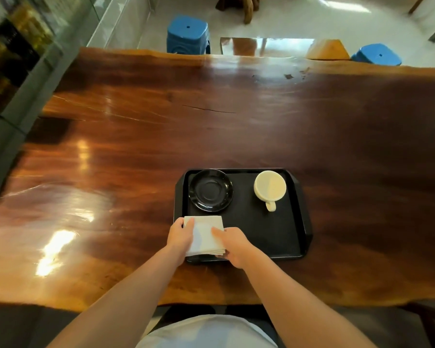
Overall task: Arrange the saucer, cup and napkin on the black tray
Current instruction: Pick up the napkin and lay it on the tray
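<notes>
Both hands on the napkin at the tray's near-left corner.
The folded white napkin (206, 236) lies on the black tray (266, 237); the left hand (180, 236) grips its left edge, the right hand (232, 243) pinches its right side. The black saucer (210, 190) sits in the tray's far-left corner, the cup (270, 188) upside down far-right, on the wooden desk (136, 146).

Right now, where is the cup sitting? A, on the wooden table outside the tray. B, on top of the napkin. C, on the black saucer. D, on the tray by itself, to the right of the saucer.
D: the cream cup stands on the black tray floor, apart from the empty black saucer on its left, while both hands hold the folded napkin at the tray's near-left corner.
</notes>
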`<state>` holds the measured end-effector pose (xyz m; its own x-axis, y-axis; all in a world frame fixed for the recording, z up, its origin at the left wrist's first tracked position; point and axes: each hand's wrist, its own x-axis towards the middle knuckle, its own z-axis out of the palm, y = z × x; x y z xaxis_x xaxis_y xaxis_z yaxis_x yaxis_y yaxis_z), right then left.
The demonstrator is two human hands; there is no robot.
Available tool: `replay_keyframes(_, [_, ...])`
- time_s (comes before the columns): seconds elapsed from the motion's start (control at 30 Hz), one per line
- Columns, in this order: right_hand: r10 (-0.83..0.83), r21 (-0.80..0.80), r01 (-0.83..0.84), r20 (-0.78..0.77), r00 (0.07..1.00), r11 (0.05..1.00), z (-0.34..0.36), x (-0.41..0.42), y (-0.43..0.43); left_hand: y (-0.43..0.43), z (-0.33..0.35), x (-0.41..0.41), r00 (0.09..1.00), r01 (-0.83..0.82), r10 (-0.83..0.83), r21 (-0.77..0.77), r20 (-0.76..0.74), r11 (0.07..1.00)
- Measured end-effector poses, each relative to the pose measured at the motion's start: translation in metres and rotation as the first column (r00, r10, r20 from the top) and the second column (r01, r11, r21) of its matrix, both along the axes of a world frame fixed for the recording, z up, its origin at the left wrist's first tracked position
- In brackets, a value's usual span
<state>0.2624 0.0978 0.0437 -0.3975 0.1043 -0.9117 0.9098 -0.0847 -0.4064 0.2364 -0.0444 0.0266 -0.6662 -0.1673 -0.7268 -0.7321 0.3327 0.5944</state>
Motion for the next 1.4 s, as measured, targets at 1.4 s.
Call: replay_keyframes(1.4, [0.529,0.223,-0.530,0.069,0.846,0.818,-0.042,0.006,0.049,0.014,-0.035,0.007,0.827,0.544,-0.491,-0.174,0.274,0.821])
